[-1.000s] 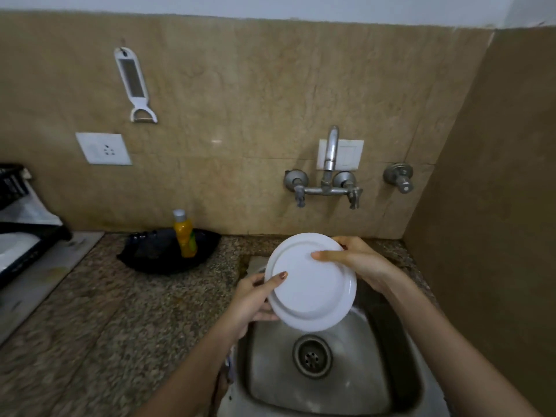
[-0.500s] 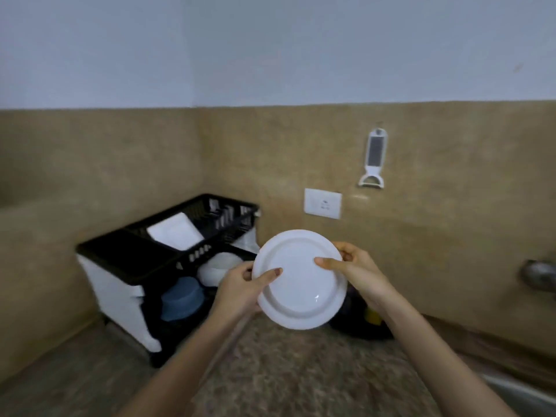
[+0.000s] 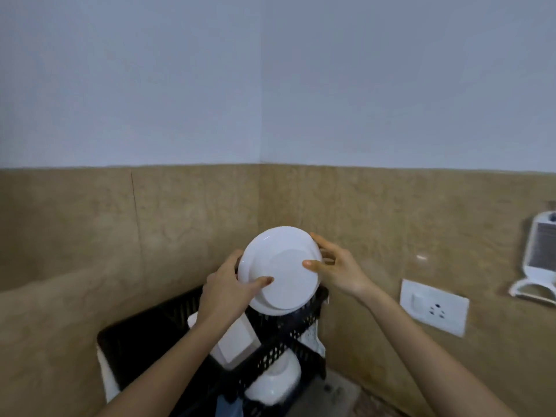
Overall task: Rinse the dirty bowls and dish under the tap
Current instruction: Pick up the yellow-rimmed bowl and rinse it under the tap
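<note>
Both hands hold a white dish (image 3: 281, 267) up in the air, its underside turned toward the camera and tilted. The left hand (image 3: 224, 291) grips the dish's left rim, thumb pressed flat on the base and fingers wrapped behind. The right hand (image 3: 337, 270) clasps the right rim, thumb on the base and fingers curled around the far edge.

The dish sits directly above a black dish rack (image 3: 270, 350) that stands in the corner where the two tan tiled walls meet. On the rack's upper tier a white rectangular item (image 3: 237, 341) leans behind the left wrist. On the lower tier is a white bowl (image 3: 275, 380), apparently turned upside down, though motion blur makes this hard to confirm, and something blue (image 3: 228, 406) shows at the bottom edge.

On the right-hand wall a white socket plate (image 3: 433, 307) is mounted, and a white peeler (image 3: 538, 257) hangs near the frame's right edge.
</note>
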